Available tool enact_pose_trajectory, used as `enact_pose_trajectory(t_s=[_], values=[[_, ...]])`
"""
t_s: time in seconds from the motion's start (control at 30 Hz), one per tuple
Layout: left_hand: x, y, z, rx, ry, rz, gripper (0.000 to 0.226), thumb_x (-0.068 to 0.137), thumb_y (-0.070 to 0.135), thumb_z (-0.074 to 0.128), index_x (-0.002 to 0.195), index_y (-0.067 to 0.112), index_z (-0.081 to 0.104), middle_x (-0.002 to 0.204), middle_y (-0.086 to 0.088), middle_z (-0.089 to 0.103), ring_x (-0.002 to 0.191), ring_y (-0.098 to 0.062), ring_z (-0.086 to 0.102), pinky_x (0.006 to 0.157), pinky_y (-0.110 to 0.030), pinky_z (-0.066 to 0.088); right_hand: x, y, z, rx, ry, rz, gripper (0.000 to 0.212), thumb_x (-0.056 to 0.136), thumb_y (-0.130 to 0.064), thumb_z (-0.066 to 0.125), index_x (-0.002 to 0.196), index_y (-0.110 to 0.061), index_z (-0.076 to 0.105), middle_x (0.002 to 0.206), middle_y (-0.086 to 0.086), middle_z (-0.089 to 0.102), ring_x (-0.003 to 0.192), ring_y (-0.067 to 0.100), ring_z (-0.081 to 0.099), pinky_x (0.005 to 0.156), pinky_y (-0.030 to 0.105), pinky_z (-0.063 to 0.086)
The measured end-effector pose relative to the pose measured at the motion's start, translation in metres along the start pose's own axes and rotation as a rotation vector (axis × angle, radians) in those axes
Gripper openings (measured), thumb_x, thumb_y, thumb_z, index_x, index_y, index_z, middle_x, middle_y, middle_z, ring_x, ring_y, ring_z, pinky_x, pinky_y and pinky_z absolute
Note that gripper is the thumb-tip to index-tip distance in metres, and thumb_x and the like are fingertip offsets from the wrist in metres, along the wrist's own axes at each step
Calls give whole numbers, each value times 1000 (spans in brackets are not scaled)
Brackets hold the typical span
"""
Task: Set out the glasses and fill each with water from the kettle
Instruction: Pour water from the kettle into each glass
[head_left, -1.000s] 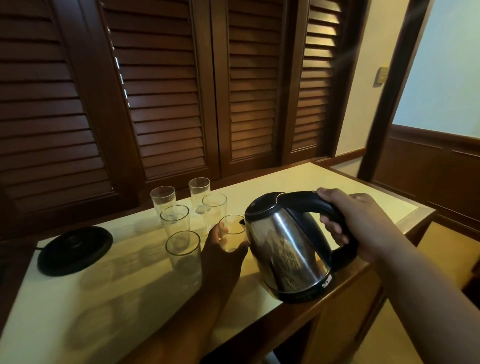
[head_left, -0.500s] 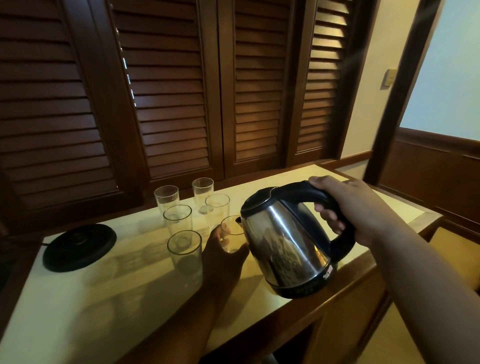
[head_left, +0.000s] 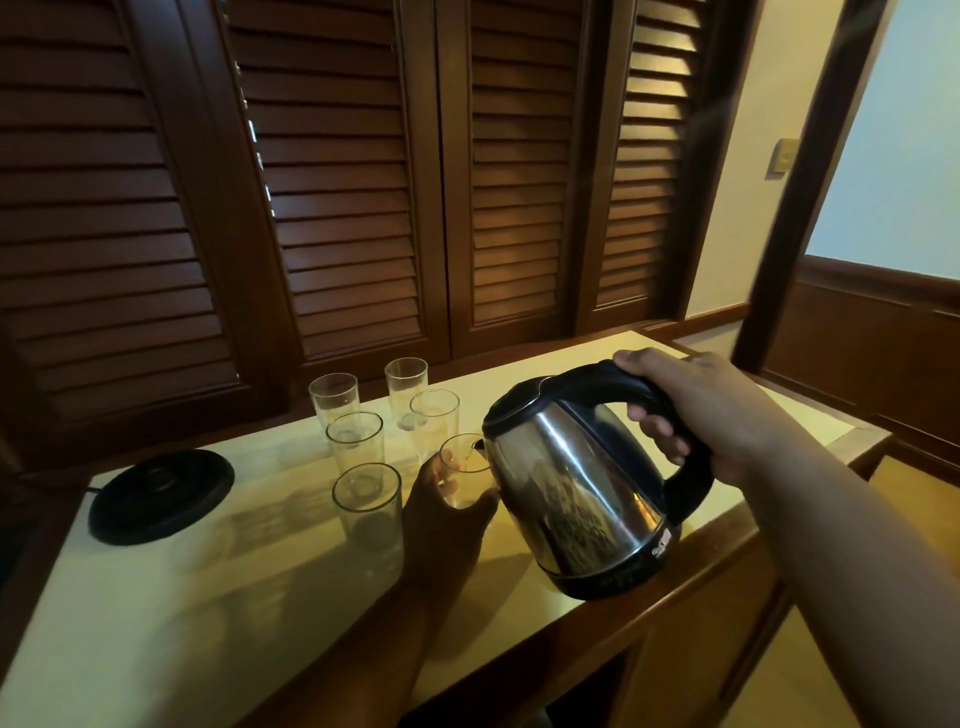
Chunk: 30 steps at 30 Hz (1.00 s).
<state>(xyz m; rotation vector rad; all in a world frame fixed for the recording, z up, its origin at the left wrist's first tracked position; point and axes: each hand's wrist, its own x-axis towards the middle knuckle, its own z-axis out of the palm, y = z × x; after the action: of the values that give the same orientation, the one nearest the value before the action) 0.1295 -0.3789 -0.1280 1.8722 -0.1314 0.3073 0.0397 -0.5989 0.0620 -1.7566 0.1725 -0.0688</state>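
1. The right grip (head_left: 691, 410) is clenched round the black handle of the kettle (head_left: 571, 499). The kettle hangs tilted over the near edge of the worktop (head_left: 156, 623), its spout pointing to 9 o'clock.
2. The spout sits at the rim of a glass (head_left: 464, 478). I cannot tell whether water runs.
3. The left grip (head_left: 441, 514) grasps that glass from 6 o'clock, fingers curled round its wall. The glass is just at the kettle's 9 o'clock.
4. Five more glasses (head_left: 355, 441) stand upright and close together, spread from 9 to 12 o'clock of the held one.
5. A round black base (head_left: 161, 496) lies flat at 9 o'clock of the group, well apart from it.
6. A small pale logo (head_left: 660, 548) is printed low on the kettle's steel wall. It is too small to read.
7. Dark louvred shutters (head_left: 337, 182) stand at 12 o'clock behind the worktop.
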Motion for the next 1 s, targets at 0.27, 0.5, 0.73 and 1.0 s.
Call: enact_pose_trajectory(t_s=[0.27, 0.5, 0.73, 1.0], values=[[0, -3, 3, -16, 10, 4, 77, 77, 46, 86, 141, 17, 54, 136, -2, 63, 123, -20, 60, 89, -21, 48, 2, -5, 1, -41, -3, -12, 45, 96, -46, 65, 64, -14, 70, 52, 3, 53, 40, 15, 43, 43, 21, 38], [0, -4, 3, -36, 10, 4, 82, 76, 48, 86, 144, 18, 51, 139, -2, 62, 124, -17, 59, 92, -25, 50, 5, -3, -2, -41, -14, -9, 46, 95, -48, 65, 63, -15, 70, 53, 4, 52, 41, 16, 43, 43, 22, 38], [0, -5, 3, -64, 8, 10, 82, 77, 45, 86, 145, 17, 51, 141, -2, 61, 128, -18, 58, 91, -19, 48, 6, -2, -3, -49, -25, -28, 46, 95, -48, 65, 65, -14, 69, 53, 5, 51, 42, 16, 42, 44, 22, 37], [-2, -3, 4, -67, 16, 9, 80, 78, 43, 87, 144, 15, 52, 138, -2, 62, 124, -17, 59, 89, -17, 48, 7, -1, -3, -60, -33, -38, 45, 95, -49, 64, 67, -13, 69, 54, 5, 51, 41, 15, 43, 42, 21, 38]])
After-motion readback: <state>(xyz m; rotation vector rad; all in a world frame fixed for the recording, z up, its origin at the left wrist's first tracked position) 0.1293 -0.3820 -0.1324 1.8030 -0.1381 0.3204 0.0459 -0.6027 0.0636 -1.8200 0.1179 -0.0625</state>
